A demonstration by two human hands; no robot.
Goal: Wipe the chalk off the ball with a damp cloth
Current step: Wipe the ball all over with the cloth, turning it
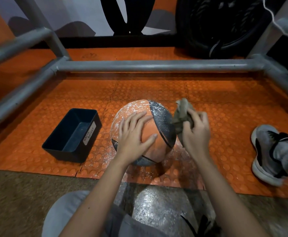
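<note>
On the orange mat (225,106), two hands: left hand (133,134) flat on one ball (158,122), right hand (197,132) gripping one cloth (182,112).

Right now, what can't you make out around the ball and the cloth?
Head view only:
- Ball underside and far side: hidden by its own bulk; part of the top by the left hand.
- Cloth: bunched in the right hand, which covers its lower part; dampness cannot be told.
- Shoe: the leg is cut off by the right edge.
- Dark round object: cut off by the top edge, too dark to identify.
</note>
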